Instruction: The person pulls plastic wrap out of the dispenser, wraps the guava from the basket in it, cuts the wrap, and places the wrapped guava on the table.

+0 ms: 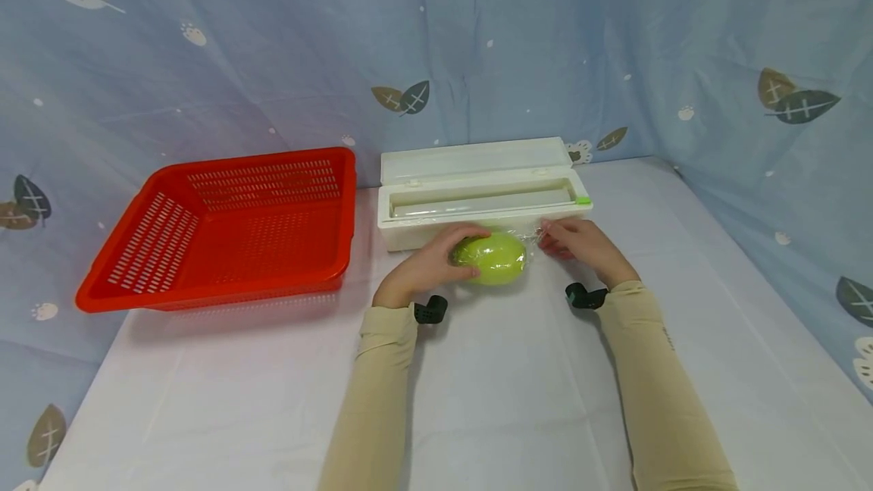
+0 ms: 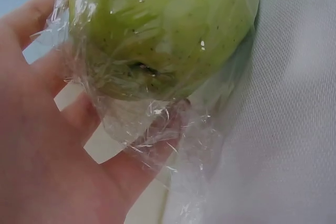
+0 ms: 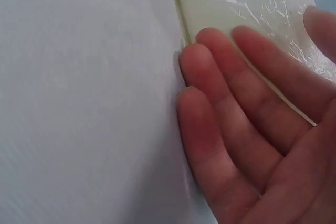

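Note:
A yellow-green speckled fruit (image 1: pixel 500 258) in clear plastic film lies on its side on the table, just in front of a white cling film box. Around its left end curve the thumb and fingers of my left hand (image 1: pixel 436 264). In the left wrist view, crinkled film (image 2: pixel 157 129) bunches over the fruit's end, which has a dark hollow. My right hand (image 1: pixel 580 245) is by the box's front right corner, close to loose film at the fruit's right end. Seen from the right wrist, its fingers (image 3: pixel 202 124) are extended side by side and the thumb stands apart from them.
The cling film box (image 1: pixel 436 229) has its lid (image 1: pixel 477 161) raised, a roll inside and a green piece (image 1: pixel 583 201) at its right end. A red slotted basket (image 1: pixel 273 241) stands at left. Patterned blue cloth (image 1: pixel 477 36) hangs behind the white-covered table (image 1: pixel 505 400).

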`<state>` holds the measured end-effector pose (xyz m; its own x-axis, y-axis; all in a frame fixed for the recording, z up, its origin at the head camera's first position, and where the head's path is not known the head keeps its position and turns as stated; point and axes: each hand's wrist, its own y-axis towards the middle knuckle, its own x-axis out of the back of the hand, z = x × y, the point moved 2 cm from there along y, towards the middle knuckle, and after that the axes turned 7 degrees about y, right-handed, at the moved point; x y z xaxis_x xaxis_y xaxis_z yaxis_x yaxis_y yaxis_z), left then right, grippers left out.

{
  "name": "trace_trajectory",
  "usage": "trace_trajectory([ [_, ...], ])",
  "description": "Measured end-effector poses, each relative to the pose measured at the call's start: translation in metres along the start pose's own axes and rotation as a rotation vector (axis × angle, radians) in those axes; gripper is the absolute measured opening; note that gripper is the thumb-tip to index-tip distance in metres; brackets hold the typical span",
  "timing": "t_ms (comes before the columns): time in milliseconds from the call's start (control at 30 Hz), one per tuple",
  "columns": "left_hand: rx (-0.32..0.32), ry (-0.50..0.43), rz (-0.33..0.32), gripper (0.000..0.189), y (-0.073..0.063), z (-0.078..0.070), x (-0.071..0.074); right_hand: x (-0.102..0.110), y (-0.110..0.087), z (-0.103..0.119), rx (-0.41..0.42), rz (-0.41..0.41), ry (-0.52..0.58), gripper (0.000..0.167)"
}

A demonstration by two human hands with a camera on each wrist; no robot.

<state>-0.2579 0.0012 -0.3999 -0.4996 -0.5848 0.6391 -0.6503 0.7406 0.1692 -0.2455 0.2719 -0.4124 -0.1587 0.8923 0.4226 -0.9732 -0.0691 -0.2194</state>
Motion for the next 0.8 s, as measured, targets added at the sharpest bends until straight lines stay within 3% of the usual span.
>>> trace_trajectory([
  [133,0.038,0.008,-0.004,0.059,0.001,-0.003,-0.001,-0.003,0.001,0.000,0.048,0.016,0.130,0.054],
  [300,0.165,0.039,-0.021,0.057,0.005,-0.010,-0.003,-0.003,-0.001,0.003,0.085,0.028,0.237,0.049],
  [433,0.223,0.139,-0.033,0.057,0.011,-0.020,-0.008,-0.004,-0.004,0.008,0.114,0.015,0.266,0.044],
  [567,0.240,0.258,-0.053,0.055,0.015,-0.029,-0.010,-0.008,-0.005,0.017,0.134,-0.028,0.182,0.038],
  [667,0.238,0.316,-0.066,0.054,0.016,-0.034,-0.011,-0.012,-0.005,0.025,0.166,-0.095,0.041,0.036],
  [800,0.213,0.360,-0.074,0.054,0.016,-0.035,-0.012,-0.016,-0.009,0.038,0.281,-0.175,-0.114,0.032],
])
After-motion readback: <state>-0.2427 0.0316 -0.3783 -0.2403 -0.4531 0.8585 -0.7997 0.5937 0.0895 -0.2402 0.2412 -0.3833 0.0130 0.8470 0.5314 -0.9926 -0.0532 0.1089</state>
